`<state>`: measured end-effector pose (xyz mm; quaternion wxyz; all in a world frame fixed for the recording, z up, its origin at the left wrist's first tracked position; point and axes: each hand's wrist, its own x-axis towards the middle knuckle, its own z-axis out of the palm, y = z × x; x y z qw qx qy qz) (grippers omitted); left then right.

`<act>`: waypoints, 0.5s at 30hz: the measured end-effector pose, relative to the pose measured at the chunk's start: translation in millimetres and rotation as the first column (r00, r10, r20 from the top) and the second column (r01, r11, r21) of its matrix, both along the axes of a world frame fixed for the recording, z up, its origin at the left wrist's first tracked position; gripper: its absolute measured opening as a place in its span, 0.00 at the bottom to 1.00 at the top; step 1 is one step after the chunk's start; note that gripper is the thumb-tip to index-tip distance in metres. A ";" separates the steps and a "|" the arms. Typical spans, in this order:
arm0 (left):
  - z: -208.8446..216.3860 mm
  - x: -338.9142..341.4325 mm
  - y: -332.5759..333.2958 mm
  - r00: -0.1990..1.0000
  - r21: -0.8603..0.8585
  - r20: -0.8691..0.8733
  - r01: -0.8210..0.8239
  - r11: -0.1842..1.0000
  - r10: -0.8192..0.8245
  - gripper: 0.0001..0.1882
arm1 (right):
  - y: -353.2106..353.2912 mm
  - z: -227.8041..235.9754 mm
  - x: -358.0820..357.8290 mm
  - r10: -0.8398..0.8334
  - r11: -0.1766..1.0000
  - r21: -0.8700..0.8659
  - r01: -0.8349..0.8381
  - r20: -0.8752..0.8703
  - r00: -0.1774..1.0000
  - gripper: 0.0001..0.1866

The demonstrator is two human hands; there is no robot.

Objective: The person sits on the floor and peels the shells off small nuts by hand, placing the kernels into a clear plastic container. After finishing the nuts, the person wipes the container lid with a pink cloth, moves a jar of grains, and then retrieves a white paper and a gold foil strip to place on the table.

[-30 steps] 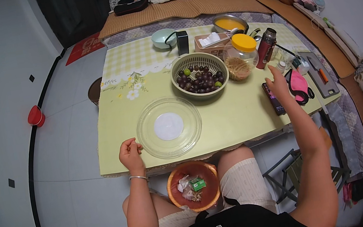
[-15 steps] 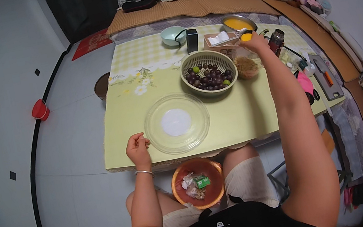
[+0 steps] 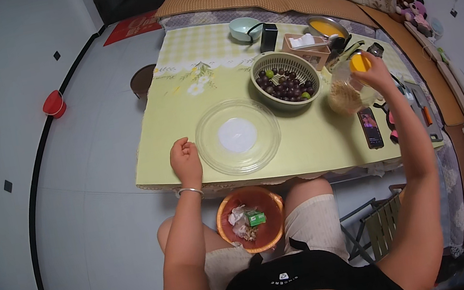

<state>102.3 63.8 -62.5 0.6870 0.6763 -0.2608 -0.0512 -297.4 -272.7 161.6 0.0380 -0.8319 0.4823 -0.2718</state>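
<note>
My right hand is closed on a small yellow round thing, whose exact kind I cannot make out. Just below and left of it stands a clear container with light brown contents. My left hand rests at the table's near left, its fingers loosely curled and nothing visible in them. Close beside it lies a clear round plastic lid or dish with a white disc at its middle. Beyond that, a grey-green colander holds dark purple grapes and a few green fruits.
A phone lies near the right hand. Behind the colander stand a tissue box, a black box, a pale green bowl and a metal bowl of yellow contents. An orange waste bin sits between my knees.
My right hand has come back from the far side, nearer and to the right, with the yellow thing. The phone now shows. My left hand stays beside the clear lid, and the view has shifted.
</note>
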 end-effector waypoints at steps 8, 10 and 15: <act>19.6 -13.0 1.0 0.933 0.352 0.360 -0.115 0.929 -0.021 0.22 | 158.8 73.6 52.5 0.403 0.914 0.108 -0.392 -0.112 0.908 0.43; 20.9 -9.4 5.8 0.937 0.370 0.347 -0.102 0.923 -0.036 0.23 | 175.6 72.3 80.4 0.527 0.838 0.173 -0.517 -0.014 0.850 0.42; 26.0 -13.4 4.0 0.948 0.400 0.286 0.017 0.916 -0.142 0.24 | 199.7 46.7 146.6 0.703 0.696 0.146 -0.703 0.062 0.709 0.41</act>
